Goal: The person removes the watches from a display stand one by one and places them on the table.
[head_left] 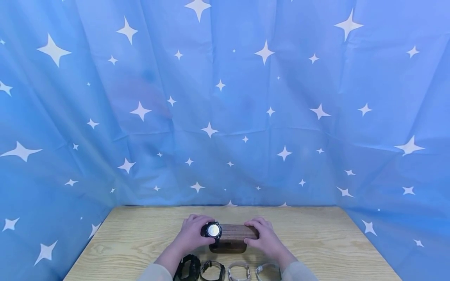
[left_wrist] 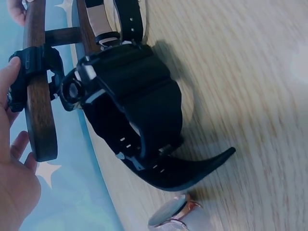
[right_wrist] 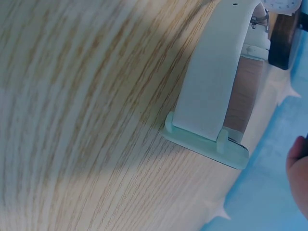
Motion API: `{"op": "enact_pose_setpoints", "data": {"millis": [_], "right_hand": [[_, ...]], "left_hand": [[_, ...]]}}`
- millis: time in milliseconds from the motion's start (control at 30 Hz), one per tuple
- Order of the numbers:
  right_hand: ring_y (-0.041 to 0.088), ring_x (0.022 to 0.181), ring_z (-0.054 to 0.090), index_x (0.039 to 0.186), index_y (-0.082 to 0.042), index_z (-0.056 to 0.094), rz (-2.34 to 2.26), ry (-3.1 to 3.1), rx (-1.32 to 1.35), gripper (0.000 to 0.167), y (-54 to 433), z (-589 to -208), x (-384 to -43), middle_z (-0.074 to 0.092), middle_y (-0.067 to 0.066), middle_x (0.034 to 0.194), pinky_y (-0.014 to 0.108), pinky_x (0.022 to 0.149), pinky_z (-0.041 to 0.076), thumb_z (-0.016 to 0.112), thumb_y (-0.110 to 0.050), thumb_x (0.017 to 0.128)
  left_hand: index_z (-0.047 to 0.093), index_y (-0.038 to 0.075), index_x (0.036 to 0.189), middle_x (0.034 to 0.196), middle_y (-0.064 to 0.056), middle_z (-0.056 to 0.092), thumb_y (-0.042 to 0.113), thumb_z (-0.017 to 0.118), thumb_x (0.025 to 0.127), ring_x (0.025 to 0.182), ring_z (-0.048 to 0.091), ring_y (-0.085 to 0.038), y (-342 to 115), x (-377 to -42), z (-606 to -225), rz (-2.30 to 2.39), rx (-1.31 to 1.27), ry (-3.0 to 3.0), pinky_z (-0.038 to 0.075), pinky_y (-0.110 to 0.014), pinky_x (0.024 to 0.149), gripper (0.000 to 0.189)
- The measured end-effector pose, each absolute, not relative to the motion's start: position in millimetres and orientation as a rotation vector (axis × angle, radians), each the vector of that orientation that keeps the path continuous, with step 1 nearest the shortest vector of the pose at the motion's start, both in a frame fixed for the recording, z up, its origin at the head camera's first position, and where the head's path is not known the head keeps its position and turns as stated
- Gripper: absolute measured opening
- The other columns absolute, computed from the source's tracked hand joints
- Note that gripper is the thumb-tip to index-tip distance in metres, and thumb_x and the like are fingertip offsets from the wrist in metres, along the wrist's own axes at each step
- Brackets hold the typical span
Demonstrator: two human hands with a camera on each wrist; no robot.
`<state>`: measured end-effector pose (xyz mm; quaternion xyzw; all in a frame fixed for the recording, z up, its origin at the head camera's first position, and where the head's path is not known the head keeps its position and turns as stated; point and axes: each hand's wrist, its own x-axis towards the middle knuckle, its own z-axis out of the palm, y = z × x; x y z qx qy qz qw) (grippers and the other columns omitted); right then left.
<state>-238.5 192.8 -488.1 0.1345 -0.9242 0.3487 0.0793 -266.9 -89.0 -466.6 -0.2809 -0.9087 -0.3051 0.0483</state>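
Note:
A dark wooden watch stand point(head_left: 237, 231) stands on the table with a crossbar above its base. Near the bar's left end sits a black watch point(head_left: 213, 230) with a round, bright face, its strap around the bar in the left wrist view. My left hand point(head_left: 194, 232) holds this watch, the thumb point(left_wrist: 8, 72) on it; some fingertips show beyond the bar. At the bar's other end my right hand point(head_left: 266, 236) grips the wood between thumb and fingers. Only a bit of the right hand point(right_wrist: 299, 178) enters the right wrist view, its hold out of sight.
In front of the stand is a row of watches: a bulky black one point(head_left: 193, 267), a slimmer black one point(head_left: 212, 262), a pale pinkish one point(head_left: 239, 264) and a whitish-green one point(right_wrist: 207, 86). A blue star-patterned curtain point(head_left: 225, 117) hangs behind the wooden table point(head_left: 316, 242).

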Motion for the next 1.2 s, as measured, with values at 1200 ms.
{"op": "enact_pose_setpoints", "data": {"millis": [1200], "right_hand": [[0.032, 0.113, 0.041, 0.119, -0.020, 0.061, 1.055, -2.780, 0.406, 0.048, 192, -485, -237, 0.050, 0.002, 0.122, 0.051, 0.087, 0.041, 0.076, -0.037, 0.076]], "left_hand": [[0.060, 0.020, 0.121, 0.120, 0.005, 0.058, 0.035, 0.080, 0.070, 0.106, 0.044, -0.023, -118, -267, -476, -0.992, -0.780, -2.716, 0.035, -0.050, 0.087, 0.056]]}}
